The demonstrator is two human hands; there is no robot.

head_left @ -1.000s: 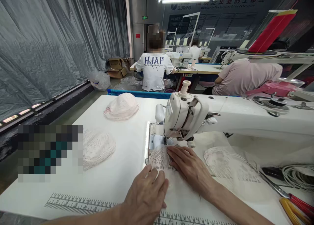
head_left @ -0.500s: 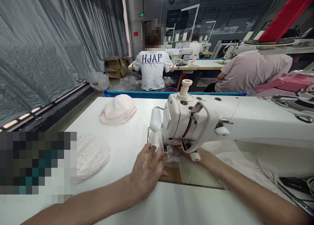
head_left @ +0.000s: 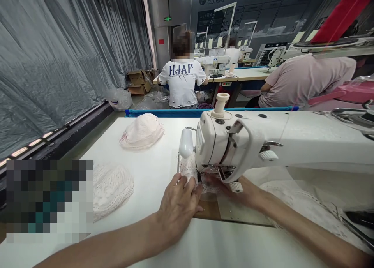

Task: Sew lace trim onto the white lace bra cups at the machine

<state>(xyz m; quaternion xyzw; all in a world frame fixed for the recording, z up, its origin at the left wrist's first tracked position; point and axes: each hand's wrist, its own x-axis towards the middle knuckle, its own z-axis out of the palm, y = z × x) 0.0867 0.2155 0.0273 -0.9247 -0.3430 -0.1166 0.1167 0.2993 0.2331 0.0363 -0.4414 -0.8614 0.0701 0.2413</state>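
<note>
A white sewing machine (head_left: 233,143) stands on the white table (head_left: 140,174). Under its head lies a small piece of white lace fabric (head_left: 188,168). My left hand (head_left: 178,203) rests flat on the table with its fingers stretched out, the fingertips pressing the lace just left of the needle. My right hand (head_left: 245,190) reaches in from the right under the machine head; its fingers are mostly hidden by the machine and seem to lie on the lace.
A pink-white stack of lace cups (head_left: 142,131) sits at the far left of the table, another white lace stack (head_left: 112,190) nearer. More lace fabric (head_left: 298,201) lies right. Two people sit with their backs turned at tables beyond. A grey curtain hangs left.
The view has closed in on the machine head. Both hands slid forward with the lace piece, which now lies under the presser foot; my right hand's fingers went under the head.
</note>
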